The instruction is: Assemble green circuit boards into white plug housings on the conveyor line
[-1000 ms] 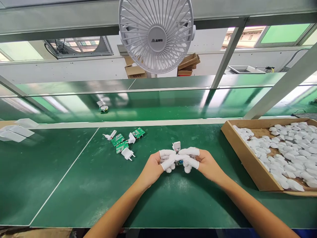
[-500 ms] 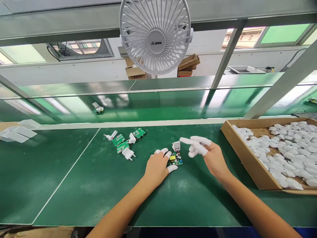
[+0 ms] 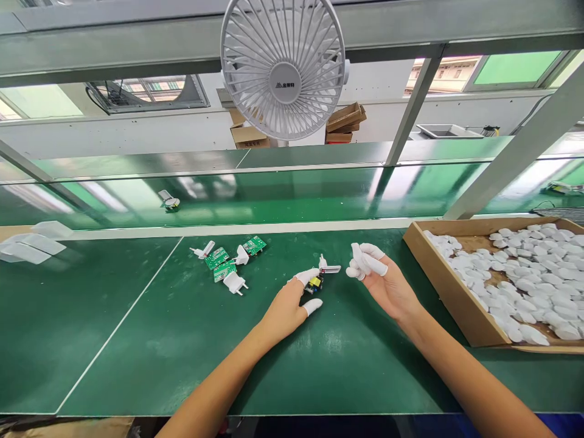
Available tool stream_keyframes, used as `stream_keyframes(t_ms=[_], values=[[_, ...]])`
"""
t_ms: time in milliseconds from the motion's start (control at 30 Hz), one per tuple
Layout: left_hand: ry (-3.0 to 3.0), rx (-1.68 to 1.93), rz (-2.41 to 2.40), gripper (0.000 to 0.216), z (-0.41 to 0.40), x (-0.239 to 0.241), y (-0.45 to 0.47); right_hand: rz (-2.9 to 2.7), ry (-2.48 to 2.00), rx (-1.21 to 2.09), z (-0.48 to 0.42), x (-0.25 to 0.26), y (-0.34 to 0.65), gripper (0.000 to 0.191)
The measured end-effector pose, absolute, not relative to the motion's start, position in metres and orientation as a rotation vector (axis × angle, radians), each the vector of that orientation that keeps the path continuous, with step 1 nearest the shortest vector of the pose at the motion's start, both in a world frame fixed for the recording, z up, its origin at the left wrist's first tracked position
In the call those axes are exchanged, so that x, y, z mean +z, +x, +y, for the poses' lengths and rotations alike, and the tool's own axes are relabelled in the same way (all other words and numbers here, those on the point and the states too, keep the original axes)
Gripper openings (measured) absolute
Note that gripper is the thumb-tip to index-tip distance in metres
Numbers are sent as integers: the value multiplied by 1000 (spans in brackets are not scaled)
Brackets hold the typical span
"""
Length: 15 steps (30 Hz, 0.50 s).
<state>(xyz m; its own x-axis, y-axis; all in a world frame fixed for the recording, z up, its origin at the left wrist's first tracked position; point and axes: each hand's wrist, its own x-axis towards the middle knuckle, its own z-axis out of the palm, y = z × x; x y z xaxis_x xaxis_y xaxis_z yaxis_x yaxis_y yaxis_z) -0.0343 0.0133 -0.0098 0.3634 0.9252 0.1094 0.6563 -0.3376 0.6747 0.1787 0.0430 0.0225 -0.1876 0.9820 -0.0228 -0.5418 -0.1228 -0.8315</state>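
A small green circuit board (image 3: 314,283) with a yellow component lies on the green desk (image 3: 137,347), toward its middle, and a white plug casing (image 3: 329,267) stands at the board's far side; whether the 2 are joined cannot be made out. The left hand (image 3: 285,310) is just beside the board, its index fingertip at the near edge and its thumb well apart, so any grip is hard to tell. The right hand (image 3: 381,283) hangs clear to the right, its fingers (image 3: 367,261) curled shut on nothing visible. Both hands wear white finger cots (image 3: 312,307). A board this small seems best handled by its edges, clear of the components. Farther left lie 3 green boards (image 3: 216,257) and white plug pieces (image 3: 236,283). Near the desk's right edge, a cardboard tray (image 3: 449,286) holds a heap of white plastic shells (image 3: 533,286), cut off by the frame.
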Motion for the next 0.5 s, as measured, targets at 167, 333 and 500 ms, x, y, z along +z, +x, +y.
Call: stream_keyframes(t_ms=[167, 333, 500], values=[[2044, 629, 1458, 51, 11, -13, -28, -832, -808, 1606, 46, 17, 178, 25], [1984, 691, 1512, 48, 13, -22, -23, -875, -844, 1625, 45, 16, 176, 25], [1952, 777, 1491, 37, 16, -23, -25, -928, -861, 1612, 44, 18, 176, 21]])
